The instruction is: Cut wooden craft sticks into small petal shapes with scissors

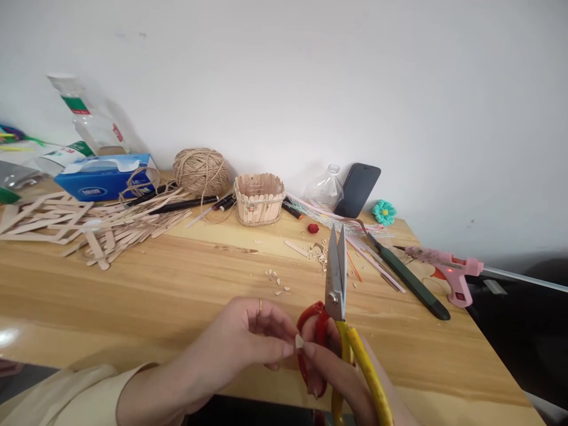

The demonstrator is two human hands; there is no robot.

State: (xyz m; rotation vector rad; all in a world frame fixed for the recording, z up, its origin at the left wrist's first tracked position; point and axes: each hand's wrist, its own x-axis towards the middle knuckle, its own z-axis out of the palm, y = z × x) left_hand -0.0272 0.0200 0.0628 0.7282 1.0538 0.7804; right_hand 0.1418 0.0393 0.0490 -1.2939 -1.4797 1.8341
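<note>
My left hand (252, 334), a ring on one finger, is closed in a pinch at a small pale wooden chip (299, 341). The fingertips of my right hand (339, 370) touch the same chip from the other side. Scissors (335, 296) with one red and one yellow handle hang in my right hand, their blades pointing away and slightly apart. Several small cut wooden chips (277, 281) lie on the table just beyond my hands. Farther back stands a small basket (260, 207) made of wooden sticks with twine round its base.
Left are a pile of craft sticks (106, 234), a blue tissue box (106, 177) and a ball of twine (202, 171). Right lie a dark-green-handled tool (412, 281) and a pink glue gun (455, 272). A phone (358, 189) leans on the wall near a green flower (384, 212).
</note>
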